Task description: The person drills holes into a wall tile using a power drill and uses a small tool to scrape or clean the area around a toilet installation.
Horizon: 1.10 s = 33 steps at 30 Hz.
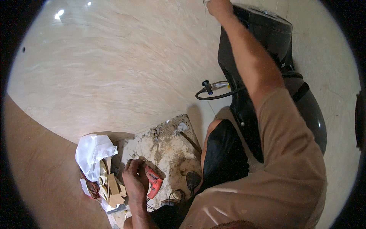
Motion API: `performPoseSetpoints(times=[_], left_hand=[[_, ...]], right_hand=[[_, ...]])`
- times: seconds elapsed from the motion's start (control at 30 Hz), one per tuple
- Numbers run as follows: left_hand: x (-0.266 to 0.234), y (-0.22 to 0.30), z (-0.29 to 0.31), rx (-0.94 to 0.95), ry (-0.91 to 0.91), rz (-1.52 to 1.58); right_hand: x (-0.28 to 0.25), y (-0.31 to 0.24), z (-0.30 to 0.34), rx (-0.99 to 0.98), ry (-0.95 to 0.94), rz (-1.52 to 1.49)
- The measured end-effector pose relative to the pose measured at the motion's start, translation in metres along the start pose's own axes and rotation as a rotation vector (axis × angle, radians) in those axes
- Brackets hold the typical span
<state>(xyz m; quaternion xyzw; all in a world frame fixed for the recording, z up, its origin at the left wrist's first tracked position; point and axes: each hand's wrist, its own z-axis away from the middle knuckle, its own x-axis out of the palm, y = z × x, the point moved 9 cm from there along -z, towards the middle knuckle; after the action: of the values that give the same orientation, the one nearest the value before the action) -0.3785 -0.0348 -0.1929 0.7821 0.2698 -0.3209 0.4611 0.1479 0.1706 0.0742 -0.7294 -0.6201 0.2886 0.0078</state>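
My left hand point(135, 176) is low over the rough floor patch, its fingers curled together. Thin pale pieces point(133, 154) show just past the fingertips, too small to name. Close beside this hand lies a red power drill point(154, 184), partly hidden by the fingers. My right arm stretches up across a glossy black toilet point(254, 49). At the top edge, beside the toilet's tank, is my right hand point(221, 8). Its fingers are mostly cut off by the frame, and a bit of something white shows there.
A black hose with a small valve point(207, 88) joins the wall to the toilet. White plastic bag point(95, 152) and torn cardboard point(115, 191) are heaped at the lower left. A dark trowel-like tool point(193, 180) lies by my knee, on the dusty floor point(167, 152) with rubble.
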Motion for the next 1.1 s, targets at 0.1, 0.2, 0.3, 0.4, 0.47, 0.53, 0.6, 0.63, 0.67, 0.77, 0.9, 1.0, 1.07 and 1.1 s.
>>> performPoseSetpoints(times=[0.1, 0.2, 0.3, 0.4, 0.47, 0.53, 0.6, 0.63, 0.67, 0.77, 0.9, 1.0, 1.07, 1.1], left_hand=[[-0.019, -0.003, 0.005, -0.01, 0.066, -0.031], [-0.03, -0.026, 0.013, -0.13, 0.069, 0.01], [-0.031, -0.022, 0.01, -0.086, 0.116, -0.003], [-0.027, -0.016, 0.006, -0.082, 0.105, -0.012], [-0.038, -0.019, 0.013, -0.124, 0.104, -0.068], [-0.048, -0.017, 0.025, -0.159, 0.086, -0.156], [-0.058, -0.028, 0.031, -0.162, 0.148, -0.14], [-0.062, -0.027, 0.035, -0.146, 0.192, -0.162], [-0.072, -0.028, 0.038, -0.165, 0.226, -0.207], [-0.104, -0.026, 0.039, -0.177, 0.331, -0.209], [-0.141, -0.015, 0.068, -0.152, 0.443, -0.339], [-0.11, 0.014, 0.049, -0.134, 0.381, -0.161], [-0.102, 0.022, 0.046, -0.108, 0.331, 0.023], [-0.099, -0.011, 0.058, -0.137, 0.336, -0.044]], right_hand=[[-0.022, -0.012, 0.064, -0.066, 0.277, -0.194], [0.009, -0.04, 0.172, -0.075, 0.021, -0.411], [0.057, -0.048, 0.32, 0.013, -0.403, -0.731], [0.087, -0.039, 0.465, -0.131, -0.795, -0.667], [0.08, -0.042, 0.542, -0.098, -0.97, -0.667], [0.101, -0.049, 0.588, -0.233, -1.228, -0.566], [0.134, -0.049, 0.659, -0.444, -1.592, -0.278], [0.144, -0.037, 0.667, -0.445, -1.526, -0.332], [0.146, -0.023, 0.683, -0.106, -1.636, -0.417], [0.185, 0.041, 0.717, -0.28, -1.624, -0.246], [0.113, 0.002, 0.68, -0.33, -1.647, -0.366], [0.08, 0.052, 0.611, -0.177, -1.652, -0.414], [0.094, 0.092, 0.6, -0.386, -1.478, -0.318], [0.076, 0.048, 0.599, -0.365, -1.502, -0.187]])
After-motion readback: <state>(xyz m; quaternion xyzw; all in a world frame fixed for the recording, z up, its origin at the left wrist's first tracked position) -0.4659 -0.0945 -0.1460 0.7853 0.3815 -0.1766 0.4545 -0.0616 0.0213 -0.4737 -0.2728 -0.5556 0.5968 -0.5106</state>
